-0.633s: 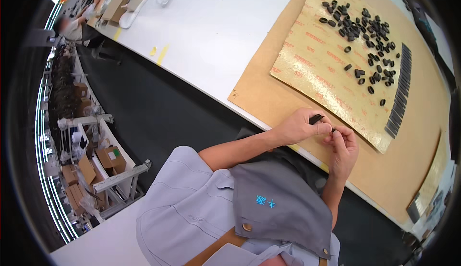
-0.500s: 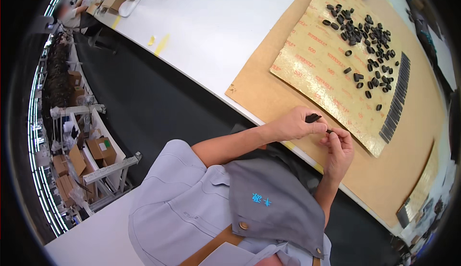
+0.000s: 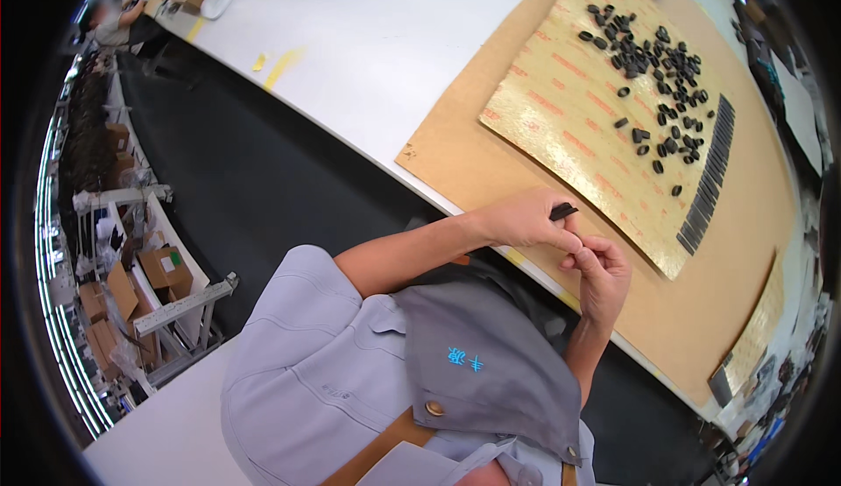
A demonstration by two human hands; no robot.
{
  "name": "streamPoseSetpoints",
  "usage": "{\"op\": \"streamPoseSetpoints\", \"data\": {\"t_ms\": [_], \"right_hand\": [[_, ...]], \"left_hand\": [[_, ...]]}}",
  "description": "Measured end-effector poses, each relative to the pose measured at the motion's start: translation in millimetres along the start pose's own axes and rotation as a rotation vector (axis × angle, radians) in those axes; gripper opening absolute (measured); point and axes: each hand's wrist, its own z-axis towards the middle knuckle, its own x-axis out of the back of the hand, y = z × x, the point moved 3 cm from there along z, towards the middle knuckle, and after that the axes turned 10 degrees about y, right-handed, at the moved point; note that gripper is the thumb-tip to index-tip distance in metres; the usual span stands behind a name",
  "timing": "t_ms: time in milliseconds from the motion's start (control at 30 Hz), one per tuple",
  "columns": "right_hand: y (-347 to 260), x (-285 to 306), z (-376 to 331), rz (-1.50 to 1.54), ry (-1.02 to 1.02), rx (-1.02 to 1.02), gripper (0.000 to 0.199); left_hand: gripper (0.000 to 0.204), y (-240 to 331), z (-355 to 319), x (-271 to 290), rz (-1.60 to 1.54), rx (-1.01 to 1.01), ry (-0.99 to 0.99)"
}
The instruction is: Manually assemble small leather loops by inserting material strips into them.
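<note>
Over the near edge of the table my two hands meet at the fingertips. My left hand (image 3: 532, 218) is closed on a short black strip (image 3: 563, 212), whose end sticks out above the fingers. Thumb and fingers of my right hand (image 3: 604, 277) are pinched together against the left fingertips; what lies between them is hidden. Beyond the hands, a yellowish printed sheet (image 3: 561, 148) bears many small black rings (image 3: 644, 56) in a loose heap. Along its right edge runs a row of flat black strips (image 3: 708, 175) laid side by side.
Brown board (image 3: 447, 148) covers part of the white table (image 3: 377, 39). Another yellowish sheet piece (image 3: 753, 328) lies at the right edge. Cartons (image 3: 166, 271) stand on a rack at the left, across a dark floor. Another person (image 3: 114, 26) is at the far left.
The view has shifted slightly, so the scene sits further left. My fingertips have come closer together, and the dark bit seen between them earlier is now covered.
</note>
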Motion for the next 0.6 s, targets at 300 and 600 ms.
{"op": "streamPoseSetpoints", "data": {"t_ms": [300,600], "right_hand": [[-1.6,-1.9,9.9,0.024,0.009,-0.128,0.009],[-3.2,6.0,8.2,0.031,-0.026,-0.212,0.009]], "left_hand": [[0.018,-1.6,2.4,1.9,-0.014,0.104,-0.052],[0.015,-1.4,2.8,-0.3,0.03,0.233,-0.045]]}}
